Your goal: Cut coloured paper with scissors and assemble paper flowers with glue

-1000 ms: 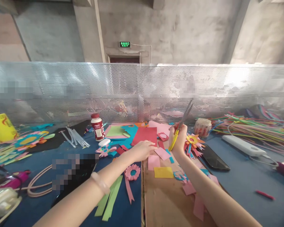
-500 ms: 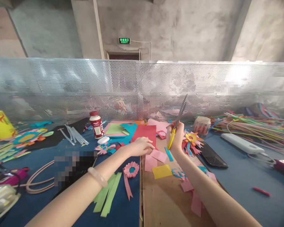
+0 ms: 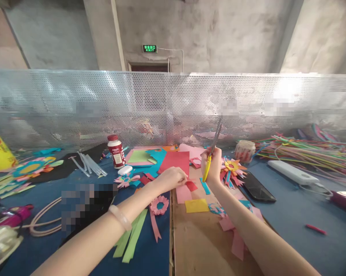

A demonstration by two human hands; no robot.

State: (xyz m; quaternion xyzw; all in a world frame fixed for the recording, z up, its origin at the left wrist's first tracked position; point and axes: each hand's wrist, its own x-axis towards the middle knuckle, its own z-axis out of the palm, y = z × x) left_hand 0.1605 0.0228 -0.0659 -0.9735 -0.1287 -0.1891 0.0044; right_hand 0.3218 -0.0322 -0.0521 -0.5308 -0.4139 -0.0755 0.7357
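Observation:
My right hand (image 3: 213, 165) is closed on yellow-handled scissors (image 3: 211, 151), blades pointing up and away, closed or nearly so. My left hand (image 3: 170, 178) rests on the table's middle with its fingers pinched on a small red paper scrap (image 3: 191, 186). Under and beside that scrap lie a pink paper piece (image 3: 182, 194) and a yellow square (image 3: 196, 205) on a brown cardboard sheet (image 3: 198, 241). A large red paper sheet (image 3: 175, 160) lies just behind my left hand. A pale bangle sits on my left wrist.
A paper flower (image 3: 233, 168) and black phone (image 3: 257, 187) lie right of the scissors, then a white power bank (image 3: 292, 172), a tape roll (image 3: 245, 150) and coloured strips (image 3: 308, 150). A small bottle (image 3: 115, 151), glue sticks (image 3: 88, 165) and green strips (image 3: 132, 238) lie left. A perforated metal screen (image 3: 161, 107) backs the table.
My left hand has drawn slightly back and now pinches a red scrap that was not in its fingers before. The scissors tilted more upright, and the view shifted a little.

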